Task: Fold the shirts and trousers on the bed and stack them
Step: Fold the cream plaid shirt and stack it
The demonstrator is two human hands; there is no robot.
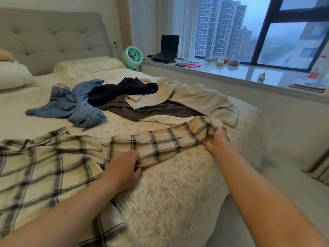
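Left hand: the left hand (124, 162), at lower centre of the frame, has its fingers curled round the lower edge of a plaid shirt (53, 161), about where the sleeve joins the body.
Right hand: the right hand (216, 139), right of centre, pinches the far end of the same sleeve, its fingers bunching the cuff.
Plaid shirt: it lies spread across the lower left of the frame on the bed (178, 193), its sleeve drawn out to the right between the two hands.
Waiting pile: in the middle of the frame, still unfolded, lie blue jeans (71, 106), a black garment (124, 90), a dark brown garment (151, 111) and a beige garment (199, 100), overlapping one another.
Stack: no folded stack shows anywhere, so the task looks barely begun.
Step in hand: most likely laying the sleeve flat before folding it in over the body.
Doing it well: keep the sleeve taut between both hands, carry the cuff across in one pass so that it lands square to the side seam, then smooth the wrinkles outward.
Risk: the cuff is close to the beige garment's edge, and dragging it could snag that cloth.
Background: a green fan (132, 57) and a laptop (168, 49) sit at upper centre, the laptop on the windowsill (231, 72).
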